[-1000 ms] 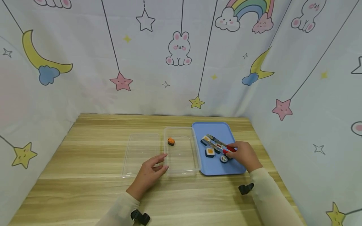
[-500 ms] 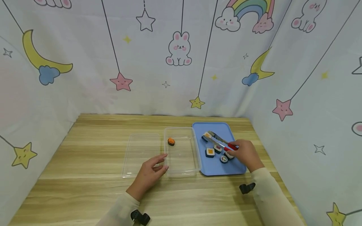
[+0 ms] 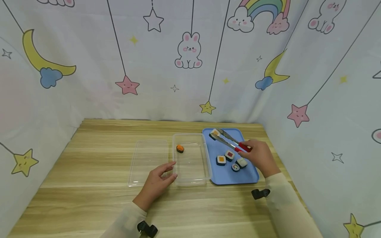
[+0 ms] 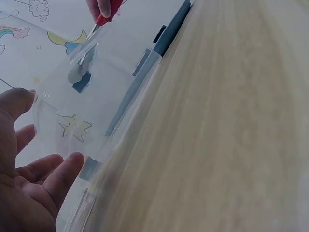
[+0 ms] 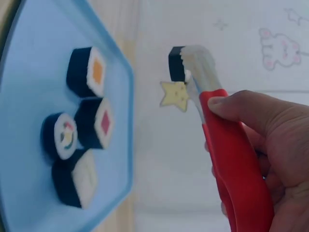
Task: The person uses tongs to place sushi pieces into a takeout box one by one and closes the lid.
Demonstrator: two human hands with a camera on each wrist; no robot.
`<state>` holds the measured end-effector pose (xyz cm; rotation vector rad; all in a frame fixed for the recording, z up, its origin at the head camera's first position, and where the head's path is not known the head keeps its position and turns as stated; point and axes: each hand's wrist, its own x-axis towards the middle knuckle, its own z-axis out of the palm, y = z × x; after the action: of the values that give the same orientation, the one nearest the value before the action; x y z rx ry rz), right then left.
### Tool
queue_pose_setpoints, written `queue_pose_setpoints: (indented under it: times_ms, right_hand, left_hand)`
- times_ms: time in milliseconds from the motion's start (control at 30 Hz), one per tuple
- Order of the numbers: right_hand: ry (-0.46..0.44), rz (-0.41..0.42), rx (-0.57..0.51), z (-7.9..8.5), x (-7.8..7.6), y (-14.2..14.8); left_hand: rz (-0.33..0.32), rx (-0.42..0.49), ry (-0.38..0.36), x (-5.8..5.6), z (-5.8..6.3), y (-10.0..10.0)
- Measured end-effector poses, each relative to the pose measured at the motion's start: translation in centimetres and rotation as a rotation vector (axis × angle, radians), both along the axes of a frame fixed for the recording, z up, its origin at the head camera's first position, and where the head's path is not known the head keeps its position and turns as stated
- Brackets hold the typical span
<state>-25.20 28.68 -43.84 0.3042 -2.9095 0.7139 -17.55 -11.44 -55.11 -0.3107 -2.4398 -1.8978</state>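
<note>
My right hand (image 3: 262, 158) grips red-handled metal tongs (image 5: 236, 159). Their tips pinch a toy sushi roll (image 5: 177, 64) with a dark wrap, white rice and an orange centre, raised over the back of the blue tray (image 3: 220, 177). Several other toy sushi pieces lie on that tray, among them an orange-centred roll (image 3: 221, 160), a red-centred one (image 3: 229, 155) and a small round one (image 3: 235, 167). My left hand (image 3: 157, 181) has its fingers spread at the left wall of a clear plastic box (image 3: 190, 180). Inside the box sits an orange-topped sushi piece (image 3: 180, 148).
A clear lid (image 3: 146, 165) lies flat on the wooden table (image 3: 89, 185), left of the box. The box stands right beside the tray's left edge. Behind and at both sides hangs a white curtain (image 3: 148, 105) printed with cartoon stars and rabbits.
The tongs have risen off the tray with the orange-centred sushi roll, moving up and back. More of the pieces beneath now show. My left hand has stayed at the box.
</note>
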Motion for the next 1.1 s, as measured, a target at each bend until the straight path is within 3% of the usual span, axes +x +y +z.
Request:
queue_pose_setpoints:
  times_ms: [233, 433, 700, 1100]
  right_hand:
    - [0.032, 0.112, 0.012, 1.5, 0.6, -2.6]
    - [0.018, 0.191, 0.075, 1.3, 0.3, -5.0]
    - [-0.061, 0.222, 0.162, 0.7, -0.3, -7.5]
    - [-0.047, 0.252, 0.307, 0.4, -1.0, -10.7]
  left_hand:
    - [0.025, -0.014, 0.004, 0.1, 0.2, -0.1]
    - [0.017, 0.020, 0.005, 0.0, -0.1, -0.1]
    - [-0.006, 0.046, 0.004, -0.1, -0.2, 0.0]
    - [-0.023, 0.050, -0.015, 0.0, -0.1, -0.1]
